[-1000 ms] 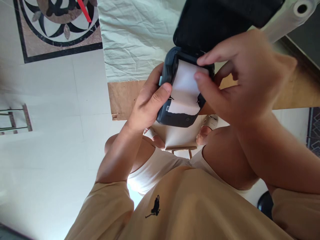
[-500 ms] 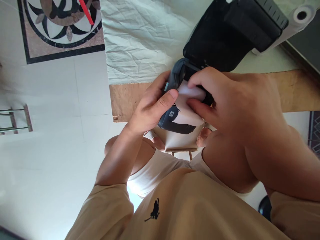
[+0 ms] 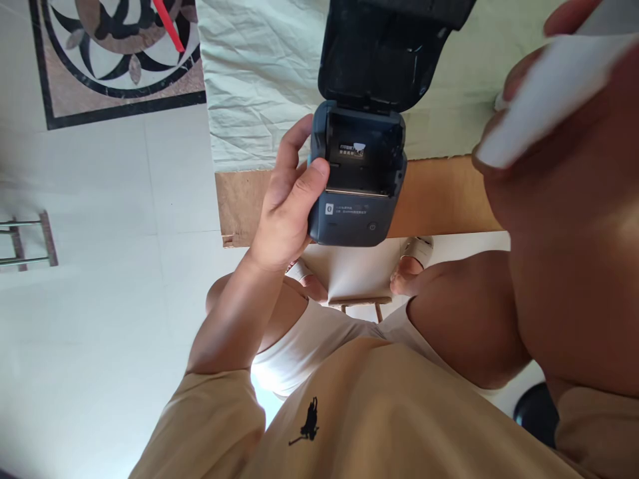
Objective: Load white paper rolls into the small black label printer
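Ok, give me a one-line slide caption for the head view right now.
Left hand holds the small dark printer with its lid open and bay empty; right hand, close to the camera, holds the white paper roll.

Bright, even daylight fills the view. The pale floor (image 3: 100, 319) is nearly washed out, with a blown-out white patch on the shorts (image 3: 272, 379) between arm and shirt. The right hand (image 3: 564, 199) sits very close to the lens, large, dark and out of focus, and the white roll (image 3: 544, 100) it grips is smeared by blur. The left hand (image 3: 289, 206) and the dark printer (image 3: 357, 219) are sharp; its open compartment lies in shadow. Straight lines bow toward the edges.
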### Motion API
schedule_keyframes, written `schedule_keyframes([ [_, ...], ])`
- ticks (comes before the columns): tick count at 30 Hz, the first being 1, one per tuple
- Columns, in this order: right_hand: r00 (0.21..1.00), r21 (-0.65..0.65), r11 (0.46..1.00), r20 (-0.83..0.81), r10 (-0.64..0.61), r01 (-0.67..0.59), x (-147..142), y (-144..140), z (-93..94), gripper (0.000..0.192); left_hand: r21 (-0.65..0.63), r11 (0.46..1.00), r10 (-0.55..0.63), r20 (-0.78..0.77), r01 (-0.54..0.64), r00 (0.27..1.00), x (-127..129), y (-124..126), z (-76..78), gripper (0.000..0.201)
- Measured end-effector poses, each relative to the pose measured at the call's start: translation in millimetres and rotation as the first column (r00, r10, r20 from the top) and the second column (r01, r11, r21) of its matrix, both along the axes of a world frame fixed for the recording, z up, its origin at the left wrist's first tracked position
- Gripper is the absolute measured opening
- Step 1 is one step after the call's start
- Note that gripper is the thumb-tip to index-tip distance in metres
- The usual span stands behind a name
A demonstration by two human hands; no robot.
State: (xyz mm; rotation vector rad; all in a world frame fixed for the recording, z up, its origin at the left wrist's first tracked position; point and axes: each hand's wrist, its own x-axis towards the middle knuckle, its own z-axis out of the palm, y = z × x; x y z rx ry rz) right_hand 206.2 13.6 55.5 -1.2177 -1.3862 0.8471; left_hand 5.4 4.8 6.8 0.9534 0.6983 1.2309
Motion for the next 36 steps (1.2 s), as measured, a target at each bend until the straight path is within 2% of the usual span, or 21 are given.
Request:
schedule_keyframes([
  [3, 0.99, 0.021, 0.998, -0.13, -0.061, 0.064, 2.5, 5.8, -16.7, 0.018, 0.005, 1.0, -0.007, -0.018, 0.008, 1.0, 1.0, -0.3, 1.5, 0.037],
  [4, 0.994, 0.032, 0.997, -0.081, -0.072, 0.075, 3.5, 5.8, -19.8, 0.018, 0.013, 1.0, -0.011, -0.035, 0.011, 0.999, 0.3, 0.2, 0.5, 0.04],
  [6, 0.988, 0.089, 0.992, 0.12, -0.098, 0.087, 6.4, 4.6, -22.5, 0.018, 0.036, 0.999, 0.003, -0.071, -0.001, 0.997, -1.3, 1.6, -2.5, 0.044],
  [8, 0.912, 0.156, 0.985, 0.39, -0.131, 0.075, 10.6, 3.5, -22.4, 0.022, 0.05, 0.998, 0.029, -0.104, -0.024, 0.994, -2.2, 2.8, -5.2, 0.045],
  [10, 0.802, 0.191, 0.98, 0.578, -0.153, 0.049, 15.2, 3.9, -22.2, 0.027, 0.055, 0.997, 0.05, -0.109, -0.044, 0.993, -2.0, 3.1, -6.2, 0.045],
  [15, 0.75, 0.15, 0.988, 0.651, -0.116, 0.023, 21.1, 8.0, -26.2, 0.04, 0.057, 0.998, 0.033, -0.102, -0.027, 0.994, -0.9, 2.2, -4.8, 0.046],
  [18, 0.673, 0.068, 0.996, 0.735, -0.084, 0.051, 19.2, 7.2, -26.6, 0.05, 0.068, 0.997, 0.028, -0.103, -0.021, 0.994, -1.7, 2.8, -6.6, 0.047],
  [20, 0.688, 0.051, 0.999, 0.724, -0.046, 0.014, 19.0, 4.9, -24.4, 0.055, 0.082, 0.997, 0.02, -0.099, -0.012, 0.995, -2.6, 3.6, -8.7, 0.048],
  [22, 0.754, 0.179, 0.983, 0.651, -0.093, -0.034, 23.7, 3.1, -21.2, 0.048, 0.083, 0.997, 0.013, -0.099, -0.005, 0.995, -3.9, 4.5, -10.5, 0.047],
  [24, 0.786, 0.384, 0.923, 0.565, -0.251, 0.019, 34.4, 3.9, -19.0, 0.035, 0.089, 0.996, 0.0, -0.106, 0.01, 0.994, -5.0, 4.8, -11.0, 0.048],
  [25, 0.768, 0.458, 0.886, 0.542, -0.341, 0.071, 41.3, 5.4, -18.6, 0.031, 0.094, 0.996, -0.005, -0.111, 0.015, 0.994, -5.4, 4.6, -10.8, 0.048],
  [26, 0.73, 0.475, 0.87, 0.546, -0.41, 0.133, 48.4, 7.5, -18.8, 0.03, 0.098, 0.995, -0.008, -0.115, 0.019, 0.993, -5.6, 4.4, -10.2, 0.048],
  [28, 0.633, 0.394, 0.898, 0.649, -0.422, 0.195, 60.7, 12.5, -20.2, 0.038, 0.099, 0.995, -0.007, -0.124, 0.02, 0.992, -5.7, 3.9, -9.0, 0.047],
  [30, 0.555, 0.27, 0.941, 0.76, -0.339, 0.206, 67.7, 16.5, -21.9, 0.049, 0.098, 0.995, -0.01, -0.123, 0.022, 0.992, -5.5, 4.0, -8.6, 0.047],
  [32, 0.517, 0.203, 0.96, 0.811, -0.274, 0.191, 69.2, 17.7, -22.6, 0.053, 0.107, 0.994, -0.026, -0.114, 0.038, 0.993, -5.5, 5.4, -9.9, 0.05],
  [34, 0.534, 0.208, 0.966, 0.805, -0.26, 0.157, 66.8, 16.0, -22.3, 0.052, 0.137, 0.988, -0.057, -0.102, 0.071, 0.993, -5.8, 7.5, -12.2, 0.054],
  [36, 0.602, 0.214, 0.973, 0.766, -0.223, 0.089, 62.4, 12.7, -21.9, 0.051, 0.154, 0.983, -0.084, -0.095, 0.098, 0.992, -6.4, 9.2, -14.2, 0.054],
])
